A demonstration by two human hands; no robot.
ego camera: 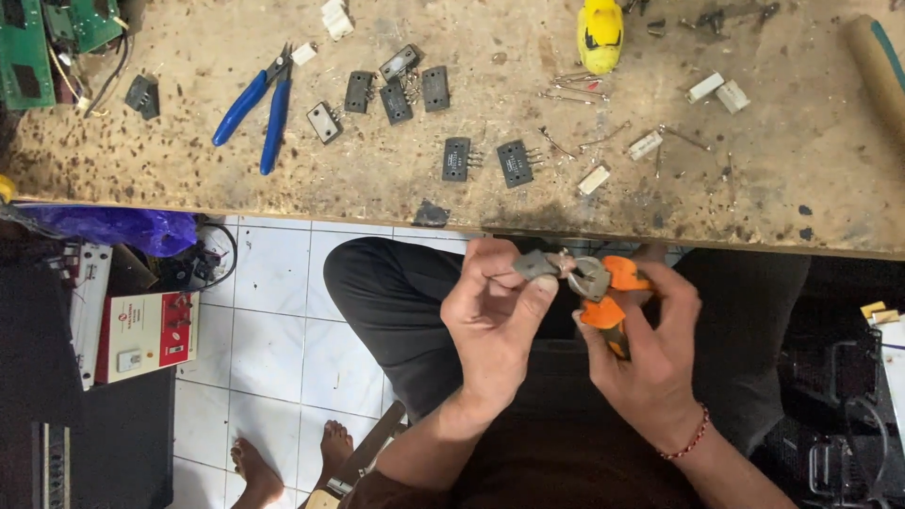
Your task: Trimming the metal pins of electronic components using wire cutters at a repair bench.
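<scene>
My left hand (495, 316) pinches a small dark flat transistor (534, 265) between thumb and fingers, held below the bench edge over my lap. My right hand (650, 353) grips orange-handled pliers (605, 292), whose metal jaws meet the transistor's legs. A red bead bracelet (691, 439) circles my right wrist. Both hands are close together, almost touching.
The worn wooden bench (452, 179) above carries several more black transistors (456, 158), blue-handled cutters (256, 104), white block resistors (716, 92), a yellow object (600, 34) and green circuit boards (38, 42). White floor tiles (273, 320), a red and white box (149, 332) and a bare foot (253, 471) lie below left.
</scene>
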